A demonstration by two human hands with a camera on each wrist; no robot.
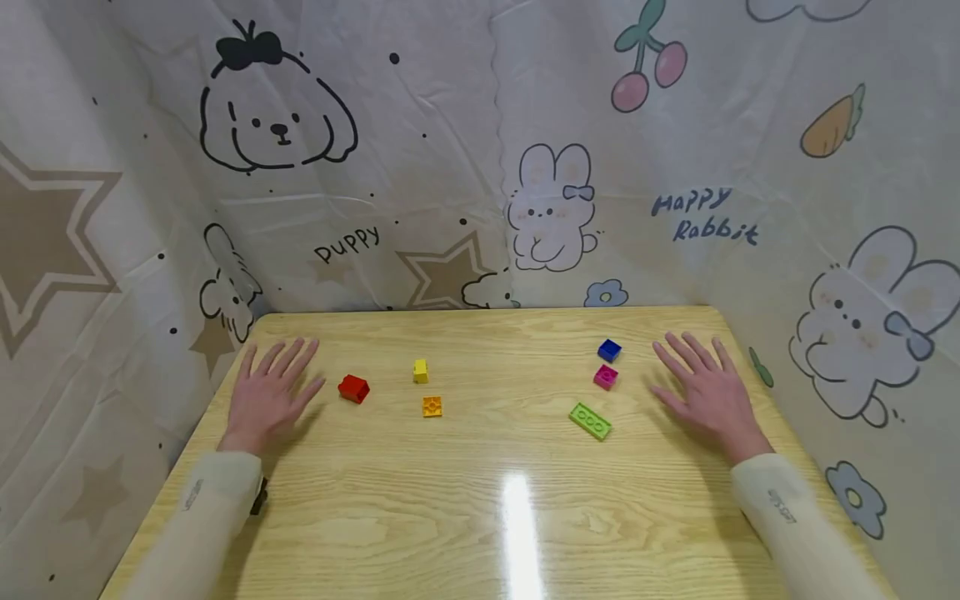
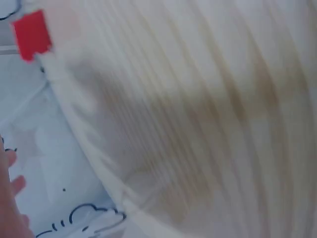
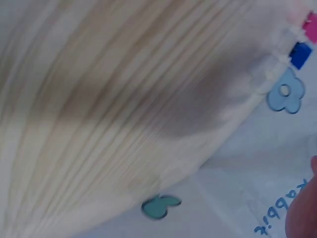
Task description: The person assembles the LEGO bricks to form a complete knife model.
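Observation:
Over the left side of the wooden table, my left hand is held with spread, straight fingers and nothing in it. Just right of it lies a red toy brick, also visible as a red block in the left wrist view. My right hand has its fingers spread likewise at the right side, holding nothing. Left of it are a blue brick, a magenta brick and a long lime-green brick. Nearer the middle lie a yellow brick and an orange brick.
The light wooden table narrows toward the back, with a bright reflection near its front. A white curtain with cartoon drawings hangs behind it and along both sides. A small dark object shows at the left cuff.

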